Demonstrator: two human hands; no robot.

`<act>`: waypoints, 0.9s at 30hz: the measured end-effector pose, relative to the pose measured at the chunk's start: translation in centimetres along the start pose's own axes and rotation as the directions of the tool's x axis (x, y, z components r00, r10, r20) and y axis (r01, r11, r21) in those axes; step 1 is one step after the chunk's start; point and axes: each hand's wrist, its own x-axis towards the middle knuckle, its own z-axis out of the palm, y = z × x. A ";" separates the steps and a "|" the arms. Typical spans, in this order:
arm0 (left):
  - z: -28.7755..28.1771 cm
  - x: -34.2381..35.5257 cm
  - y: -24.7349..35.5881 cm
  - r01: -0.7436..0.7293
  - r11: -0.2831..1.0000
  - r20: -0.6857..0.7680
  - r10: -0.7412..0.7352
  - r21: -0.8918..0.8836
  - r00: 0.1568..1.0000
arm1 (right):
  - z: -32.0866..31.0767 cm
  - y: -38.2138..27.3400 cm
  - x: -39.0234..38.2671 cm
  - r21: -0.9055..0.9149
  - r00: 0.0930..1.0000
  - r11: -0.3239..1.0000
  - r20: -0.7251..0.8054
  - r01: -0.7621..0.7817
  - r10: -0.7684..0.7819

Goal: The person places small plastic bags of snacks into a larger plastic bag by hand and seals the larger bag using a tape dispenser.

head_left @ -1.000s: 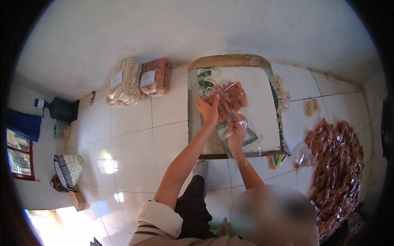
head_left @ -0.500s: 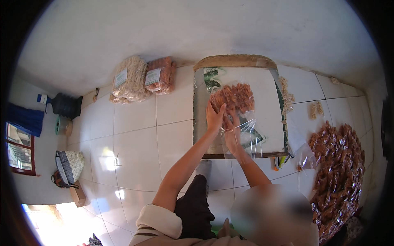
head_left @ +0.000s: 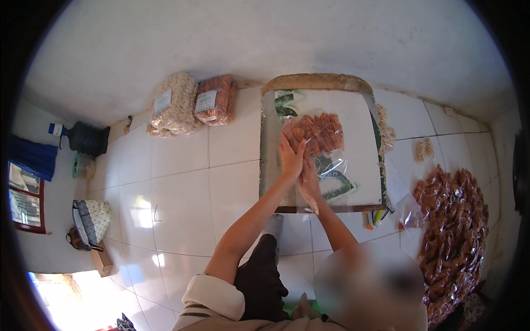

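A clear plastic bag of reddish-brown twisted snack pieces (head_left: 319,131) lies flat on a small white-topped table (head_left: 361,163). My left hand (head_left: 291,160) rests against the bag's near left corner, its fingers stretched along the side and its thumb apart. Close beside it, my right hand (head_left: 309,179) is turned on its side with straight fingers, touching the bag's loose, unfilled plastic. That loose part spreads toward the table's near edge, over a green mark on the top. Part of the right hand's fingers is hidden behind the left hand.
Many filled snack bags (head_left: 450,231) are heaped on the floor at right. Against the wall stand a pale snack pack (head_left: 174,105) and a reddish one (head_left: 215,100). Loose pale pieces (head_left: 424,149) and clear plastic (head_left: 409,212) lie right of the table. Someone's blurred head (head_left: 370,287) is at lower right.
My right hand has drawn slightly back toward the near edge, its fingers now straighter. The loose plastic, raised and crinkled before, lies flatter. My left hand has barely shifted.
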 end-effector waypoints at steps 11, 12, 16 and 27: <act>0.1 3.5 0.9 -0.326 0.879 -0.192 0.407 0.347 0.893 | -3.5 0.6 -2.9 -0.074 0.909 0.962 -0.354 -0.264 0.222; -0.7 5.2 0.9 -0.496 0.810 -0.191 0.565 0.313 0.803 | -3.2 -0.5 -2.3 -0.043 0.888 0.945 -0.356 -0.325 0.289; -1.6 9.7 3.2 -0.514 0.826 0.421 0.391 0.232 0.819 | -2.9 0.1 0.3 -0.256 0.922 0.944 -0.372 -0.210 0.105; -2.2 9.2 2.7 -0.454 0.882 0.551 0.317 0.129 0.772 | -2.5 0.5 1.2 -0.121 0.950 0.992 -0.312 -0.023 -0.016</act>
